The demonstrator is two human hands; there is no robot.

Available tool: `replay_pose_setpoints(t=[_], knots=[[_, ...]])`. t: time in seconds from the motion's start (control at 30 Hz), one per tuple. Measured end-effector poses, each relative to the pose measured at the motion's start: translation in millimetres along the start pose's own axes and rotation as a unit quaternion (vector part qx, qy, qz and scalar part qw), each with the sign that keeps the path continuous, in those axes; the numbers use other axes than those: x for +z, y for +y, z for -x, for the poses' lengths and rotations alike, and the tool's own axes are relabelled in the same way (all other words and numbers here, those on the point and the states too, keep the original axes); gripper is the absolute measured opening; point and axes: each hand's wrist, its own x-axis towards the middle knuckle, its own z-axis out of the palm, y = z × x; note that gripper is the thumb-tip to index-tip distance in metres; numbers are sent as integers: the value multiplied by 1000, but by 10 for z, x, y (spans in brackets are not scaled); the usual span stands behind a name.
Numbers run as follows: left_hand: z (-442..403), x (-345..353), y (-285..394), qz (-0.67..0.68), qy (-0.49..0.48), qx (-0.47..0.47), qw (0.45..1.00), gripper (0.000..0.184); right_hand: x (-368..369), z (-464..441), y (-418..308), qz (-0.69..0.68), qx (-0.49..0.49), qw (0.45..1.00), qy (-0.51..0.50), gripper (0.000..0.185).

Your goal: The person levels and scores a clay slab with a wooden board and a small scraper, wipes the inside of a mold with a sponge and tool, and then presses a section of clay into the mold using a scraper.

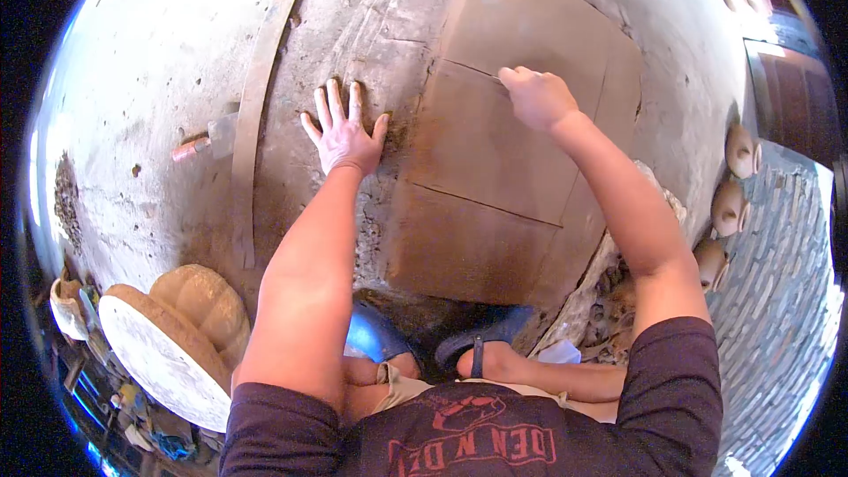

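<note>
A flat slab of brown clay (495,141) lies on the floor in front of me, with several thin lines scored across it. My right hand (539,99) is closed in a fist over the upper part of the slab, at the end of one short line. Whatever its fingers may hold is hidden. To the left of the slab, my left hand (344,132) rests flat on the dusty floor with its fingers spread. A long thin strip (261,97) lies farther left, and beside it is a scraper with a red handle (191,149).
Round thick discs (163,353) lean together at the lower left. Several clay pots (742,152) line the right side beside a brick-patterned surface (777,300). Rubble (609,314) sits near the slab's lower right corner, and my sandalled feet (495,358) are just below the slab.
</note>
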Motion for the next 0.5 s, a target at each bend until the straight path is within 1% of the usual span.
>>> replay_pose_setpoints(t=[0.13,0.2,0.3,0.5], knots=[[-8,23,3,-9,7,1,1000,83,157,442,463,18,40,999,-3,18],[-9,14,10,-12,-5,-3,1000,82,238,641,690,23,62,998,-8,18],[-11,12,17,-25,-12,-5,1000,82,283,904,900,39,80,996,-12,11],[-12,23,21,-44,-5,-6,999,83,367,1158,1164,31,102,994,-13,13]])
